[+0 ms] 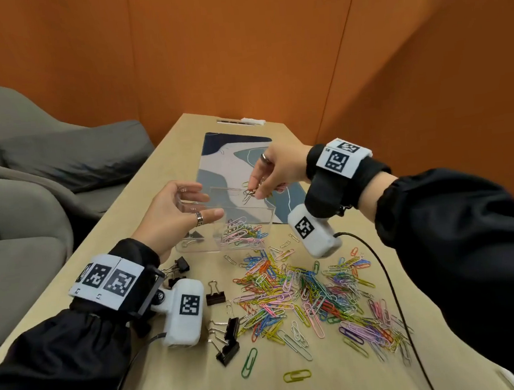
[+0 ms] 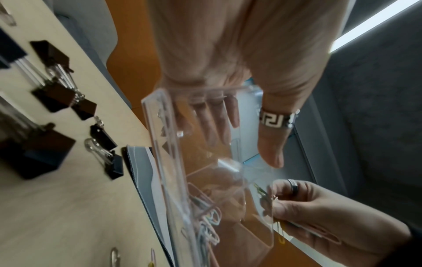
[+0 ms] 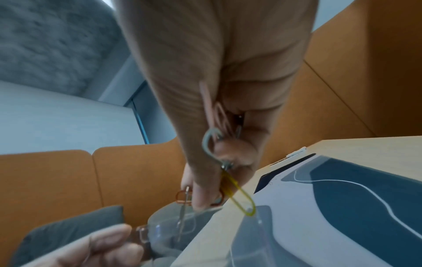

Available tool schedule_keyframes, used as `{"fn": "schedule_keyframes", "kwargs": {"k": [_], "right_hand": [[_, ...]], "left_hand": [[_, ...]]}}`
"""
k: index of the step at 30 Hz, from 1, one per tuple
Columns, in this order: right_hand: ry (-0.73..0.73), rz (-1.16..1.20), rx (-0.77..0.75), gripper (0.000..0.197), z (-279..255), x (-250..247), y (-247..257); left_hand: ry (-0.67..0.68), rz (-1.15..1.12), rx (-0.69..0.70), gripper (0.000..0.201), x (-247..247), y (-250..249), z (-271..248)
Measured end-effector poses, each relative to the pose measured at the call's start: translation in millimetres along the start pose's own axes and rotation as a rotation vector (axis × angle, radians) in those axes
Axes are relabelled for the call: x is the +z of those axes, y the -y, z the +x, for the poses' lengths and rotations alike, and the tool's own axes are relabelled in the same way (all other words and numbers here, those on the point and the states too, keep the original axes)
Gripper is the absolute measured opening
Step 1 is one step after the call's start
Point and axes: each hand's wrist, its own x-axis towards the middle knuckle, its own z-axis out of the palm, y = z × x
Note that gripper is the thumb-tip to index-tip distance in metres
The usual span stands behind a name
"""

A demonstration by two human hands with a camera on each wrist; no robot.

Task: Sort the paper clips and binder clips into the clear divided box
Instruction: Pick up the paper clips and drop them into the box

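Paper clips (image 1: 304, 293), many colours, lie in a loose heap on the bench (image 1: 179, 385), nearer the person than the clear divided box (image 1: 221, 226). Box is tilted, one edge raised off the bench, resting partly on a blue-and-white mat (image 1: 230, 153).

Left hand (image 1: 176, 211): fingers straight behind the box's far wall, thumb (image 2: 271, 144) along the upper edge; box is held between them. Patterned ring (image 2: 277, 120) on the thumb.

Right hand (image 1: 275, 168): above the box's open top, fingertips pinched on a small bunch of clips (image 1: 251, 192). Right wrist view shows a yellow clip (image 3: 239, 195) hanging lowest, its tip at the box rim, with a grey clip (image 3: 211, 144) and a pink clip (image 3: 214, 108) tucked against the palm. Dark ring (image 1: 265, 158) on one finger.

Box contents: the compartment on the person's right holds a pile of sorted coloured clips (image 1: 242, 232); the left compartment holds one boxed binder clip (image 1: 194, 236).

Binder clips (image 1: 224, 337), black with silver handles, lie on the bench near the left wrist, left of the heap. A green clip (image 1: 249, 363) and a stray yellow clip (image 1: 297, 375) lie apart, nearest the person.

Black cable (image 1: 390, 279) runs from the right wrist camera across the bench.
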Motion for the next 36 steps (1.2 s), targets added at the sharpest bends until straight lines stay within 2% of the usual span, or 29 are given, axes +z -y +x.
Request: {"fn": "schedule_keyframes", "kwargs": {"k": [4, 8, 15, 21, 25, 29, 32, 36], "right_hand": [[0.008, -0.044, -0.050, 0.016, 5.5, 10.3, 6.7], [-0.098, 0.032, -0.121, 0.022, 6.4, 13.6, 8.6], [-0.174, 0.070, -0.257, 0.015, 2.1, 17.3, 11.8], [-0.313, 0.192, -0.372, 0.022, 8.9, 30.4, 0.2], [-0.363, 0.232, -0.428, 0.018, 11.3, 38.8, -9.8], [-0.380, 0.314, -0.447, 0.019, 7.2, 42.3, -15.2], [-0.339, 0.382, -0.414, 0.025, 2.1, 43.4, -19.2], [-0.438, 0.264, -0.402, 0.012, -4.7, 38.9, -21.9]], "left_hand": [[-0.021, -0.022, -0.004, 0.052, -1.6, -1.6, -0.7], [-0.045, -0.021, 0.002, 0.054, -2.2, -2.3, -0.1], [-0.022, -0.041, -0.012, 0.055, 0.5, -2.8, -1.4], [-0.019, -0.103, -0.016, 0.052, 1.2, -1.4, -2.4], [-0.022, -0.106, -0.020, 0.051, 2.1, 0.1, -1.5], [-0.033, -0.100, -0.032, 0.051, 0.6, 0.2, -1.3], [-0.041, -0.086, -0.027, 0.052, -0.8, -1.3, -0.8], [-0.063, -0.069, -0.016, 0.054, -2.0, -1.3, -0.4]]}}
